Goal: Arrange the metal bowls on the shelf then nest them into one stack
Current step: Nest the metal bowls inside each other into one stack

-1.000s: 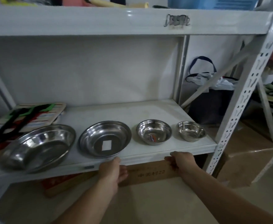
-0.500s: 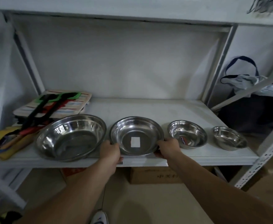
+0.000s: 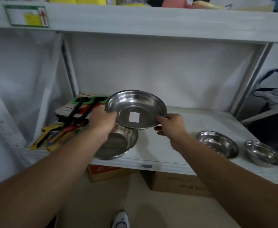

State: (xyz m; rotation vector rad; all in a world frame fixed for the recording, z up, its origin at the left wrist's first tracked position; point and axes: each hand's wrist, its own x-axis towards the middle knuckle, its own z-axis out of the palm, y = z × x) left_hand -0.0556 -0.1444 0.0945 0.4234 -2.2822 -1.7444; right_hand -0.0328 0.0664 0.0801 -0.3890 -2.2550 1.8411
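Observation:
A medium metal bowl with a white sticker [image 3: 135,109] is in the air, tilted toward me, above the shelf [image 3: 164,145]. My left hand [image 3: 102,120] grips its left rim and my right hand [image 3: 171,124] grips its right rim. Directly below and slightly left, the largest bowl [image 3: 118,143] rests on the shelf, partly hidden by my left forearm. Two smaller bowls stand to the right: a small bowl [image 3: 217,145] and the smallest bowl [image 3: 263,155] near the shelf's right end.
A striped board with black, green and red tools [image 3: 79,112] lies at the shelf's left back. The upper shelf [image 3: 151,22] overhangs close above. Cardboard boxes [image 3: 181,185] sit on the floor under the shelf. A dark bag [image 3: 275,112] stands at the right.
Both hands moved from the shelf's front edge to the sticker bowl's rim, then lifted it off the shelf and carried it left, over the largest bowl.

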